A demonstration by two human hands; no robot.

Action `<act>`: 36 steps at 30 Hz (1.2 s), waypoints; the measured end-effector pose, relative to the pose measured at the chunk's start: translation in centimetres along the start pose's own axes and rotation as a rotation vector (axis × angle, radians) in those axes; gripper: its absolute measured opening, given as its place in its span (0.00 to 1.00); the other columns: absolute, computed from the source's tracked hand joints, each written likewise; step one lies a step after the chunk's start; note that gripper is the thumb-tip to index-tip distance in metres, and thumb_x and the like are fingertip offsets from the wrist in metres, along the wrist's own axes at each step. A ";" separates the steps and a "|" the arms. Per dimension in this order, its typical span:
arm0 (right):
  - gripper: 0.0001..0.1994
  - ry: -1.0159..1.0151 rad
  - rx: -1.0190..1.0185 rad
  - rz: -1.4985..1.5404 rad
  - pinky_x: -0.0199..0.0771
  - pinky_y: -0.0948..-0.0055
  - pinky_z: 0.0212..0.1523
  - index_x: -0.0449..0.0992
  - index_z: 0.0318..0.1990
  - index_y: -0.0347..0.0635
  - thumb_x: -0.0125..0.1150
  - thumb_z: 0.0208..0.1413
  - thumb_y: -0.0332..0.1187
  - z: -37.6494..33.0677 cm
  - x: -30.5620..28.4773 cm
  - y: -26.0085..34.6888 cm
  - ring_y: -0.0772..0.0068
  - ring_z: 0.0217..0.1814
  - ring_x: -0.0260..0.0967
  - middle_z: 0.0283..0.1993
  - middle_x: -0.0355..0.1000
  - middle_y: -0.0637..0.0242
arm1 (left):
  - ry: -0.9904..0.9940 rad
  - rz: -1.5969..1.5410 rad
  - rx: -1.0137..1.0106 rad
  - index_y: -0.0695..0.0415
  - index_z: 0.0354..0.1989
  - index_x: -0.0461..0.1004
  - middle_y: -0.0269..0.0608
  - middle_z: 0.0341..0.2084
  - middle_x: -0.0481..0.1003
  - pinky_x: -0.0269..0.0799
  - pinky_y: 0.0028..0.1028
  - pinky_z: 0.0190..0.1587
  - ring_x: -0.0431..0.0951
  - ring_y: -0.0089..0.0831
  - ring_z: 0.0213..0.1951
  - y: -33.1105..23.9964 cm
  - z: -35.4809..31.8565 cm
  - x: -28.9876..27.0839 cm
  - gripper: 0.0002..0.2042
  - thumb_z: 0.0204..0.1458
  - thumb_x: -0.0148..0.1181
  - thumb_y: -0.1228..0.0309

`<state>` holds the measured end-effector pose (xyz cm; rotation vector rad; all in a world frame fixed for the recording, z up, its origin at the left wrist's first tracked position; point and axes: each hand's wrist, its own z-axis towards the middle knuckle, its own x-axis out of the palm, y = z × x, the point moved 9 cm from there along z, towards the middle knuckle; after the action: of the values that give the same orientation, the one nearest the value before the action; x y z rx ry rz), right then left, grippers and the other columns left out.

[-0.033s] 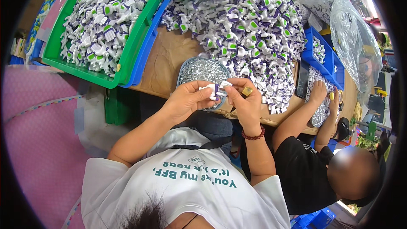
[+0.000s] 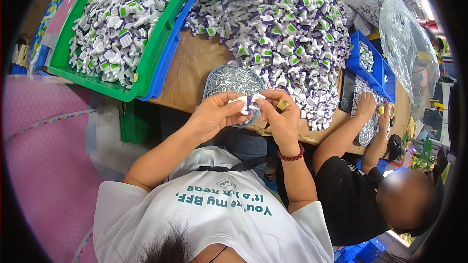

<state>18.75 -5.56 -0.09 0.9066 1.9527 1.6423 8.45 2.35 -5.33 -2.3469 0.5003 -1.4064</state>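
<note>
Fingertips pinched, my left hand [image 2: 213, 113] grips a small white and purple plastic toy figure part [image 2: 245, 103]. My right hand [image 2: 282, 119] closes on a small white plastic piece [image 2: 259, 96] at the figure's right side; the fingers partly hide where the two meet. A yellow wrap [image 2: 283, 104] sits on a finger of my right hand, and a dark red bead bracelet [image 2: 291, 154] circles that wrist. Just beyond both hands is a grey-blue tub [image 2: 206, 89] full of silvery metal pins or screws [image 2: 233, 79].
A large heap of white, purple and green toy parts [image 2: 287, 34] covers the table [image 2: 187, 70]. More fill a green tray [image 2: 139, 87] at left. A co-worker [image 2: 341, 204] works at right beside blue bins [image 2: 363, 65]. Clear plastic sheeting [image 2: 402, 39] hangs at far right.
</note>
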 end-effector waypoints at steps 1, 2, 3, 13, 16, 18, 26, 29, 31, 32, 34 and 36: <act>0.08 0.005 0.000 -0.011 0.62 0.88 0.24 0.72 0.38 0.33 0.60 0.50 0.25 -0.1 0.0 -0.2 0.88 0.24 0.62 0.27 0.71 0.70 | 0.005 -0.002 0.004 0.62 0.43 0.68 0.42 0.37 0.73 0.75 0.21 0.39 0.76 0.32 0.38 0.0 0.0 -0.1 0.10 0.55 0.51 0.73; 0.08 0.005 -0.003 -0.011 0.62 0.88 0.24 0.72 0.38 0.33 0.60 0.50 0.25 -0.1 0.0 -0.3 0.88 0.24 0.62 0.27 0.71 0.70 | 0.010 -0.005 0.008 0.62 0.43 0.68 0.42 0.37 0.73 0.75 0.21 0.39 0.76 0.32 0.38 0.0 0.0 -0.1 0.10 0.55 0.51 0.73; 0.08 0.004 -0.005 -0.011 0.62 0.88 0.23 0.72 0.38 0.33 0.60 0.50 0.25 -0.2 -0.1 -0.3 0.88 0.23 0.62 0.27 0.71 0.70 | 0.007 0.001 0.005 0.62 0.43 0.68 0.42 0.37 0.73 0.75 0.21 0.39 0.76 0.32 0.38 0.1 0.0 -0.1 0.10 0.55 0.51 0.73; 0.06 0.053 -0.010 0.007 0.62 0.89 0.23 0.73 0.35 0.34 0.61 0.49 0.25 -0.4 -0.2 -0.3 0.89 0.24 0.62 0.26 0.71 0.71 | -0.048 0.039 0.017 0.62 0.42 0.69 0.42 0.36 0.73 0.75 0.21 0.37 0.77 0.31 0.37 0.2 -0.1 -0.6 0.10 0.54 0.52 0.72; 0.05 0.086 -0.017 -0.044 0.62 0.88 0.24 0.75 0.33 0.35 0.61 0.48 0.24 -0.5 -0.3 -0.4 0.89 0.25 0.63 0.27 0.71 0.70 | -0.076 0.070 0.019 0.63 0.42 0.69 0.43 0.36 0.73 0.74 0.21 0.36 0.77 0.31 0.36 0.3 -0.2 -0.8 0.10 0.54 0.53 0.72; 0.04 0.115 -0.045 -0.156 0.62 0.87 0.25 0.75 0.32 0.34 0.62 0.48 0.24 -0.8 -0.2 0.1 0.88 0.26 0.63 0.27 0.72 0.70 | -0.076 0.104 0.028 0.63 0.41 0.69 0.43 0.35 0.74 0.74 0.21 0.37 0.77 0.29 0.35 0.2 -0.3 -0.7 0.09 0.54 0.53 0.72; 0.05 0.129 -0.054 -0.329 0.62 0.83 0.29 0.77 0.31 0.35 0.63 0.44 0.20 -0.8 -0.1 -0.2 0.83 0.27 0.64 0.26 0.71 0.69 | -0.078 0.490 0.300 0.64 0.38 0.73 0.37 0.31 0.75 0.70 0.20 0.36 0.74 0.21 0.32 -1.5 -1.0 0.3 0.09 0.49 0.59 0.73; 0.04 0.131 -0.112 -0.424 0.66 0.81 0.30 0.77 0.32 0.35 0.61 0.46 0.22 -0.7 0.2 1.0 0.82 0.28 0.67 0.26 0.74 0.66 | -0.126 0.698 0.433 0.62 0.36 0.74 0.36 0.29 0.76 0.68 0.21 0.35 0.73 0.20 0.30 -2.3 -1.8 1.0 0.09 0.47 0.60 0.74; 0.04 0.113 -0.121 -0.449 0.67 0.81 0.31 0.76 0.32 0.35 0.61 0.46 0.22 -0.9 0.4 0.9 0.82 0.29 0.68 0.27 0.74 0.65 | -0.171 0.939 0.549 0.61 0.35 0.74 0.37 0.29 0.76 0.68 0.22 0.34 0.73 0.21 0.30 -3.4 -2.7 2.0 0.08 0.46 0.61 0.74; 0.04 0.099 -0.133 -0.464 0.67 0.81 0.31 0.76 0.32 0.35 0.60 0.46 0.22 -1.0 0.4 0.9 0.82 0.29 0.68 0.27 0.74 0.65 | -0.181 1.045 0.620 0.61 0.34 0.74 0.39 0.28 0.75 0.68 0.22 0.33 0.74 0.23 0.29 -3.9 -3.2 2.7 0.09 0.45 0.62 0.73; 0.04 0.088 -0.127 -0.472 0.67 0.81 0.31 0.76 0.32 0.35 0.60 0.47 0.23 -1.0 0.6 0.8 0.81 0.29 0.68 0.27 0.74 0.65 | -0.185 0.941 0.507 0.61 0.35 0.74 0.41 0.28 0.75 0.68 0.24 0.33 0.74 0.26 0.29 -3.2 -2.4 1.6 0.08 0.46 0.61 0.73; 0.04 0.090 -0.092 -0.459 0.67 0.80 0.31 0.76 0.32 0.34 0.60 0.47 0.23 -0.9 0.7 0.6 0.79 0.28 0.69 0.27 0.74 0.64 | -0.150 0.930 0.421 0.62 0.36 0.73 0.42 0.28 0.75 0.68 0.25 0.33 0.74 0.28 0.28 -2.5 -1.9 1.3 0.09 0.48 0.58 0.73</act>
<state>17.77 -5.68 0.72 0.3184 1.9415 1.5016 7.59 3.70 -2.31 -1.5173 0.9680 -0.7767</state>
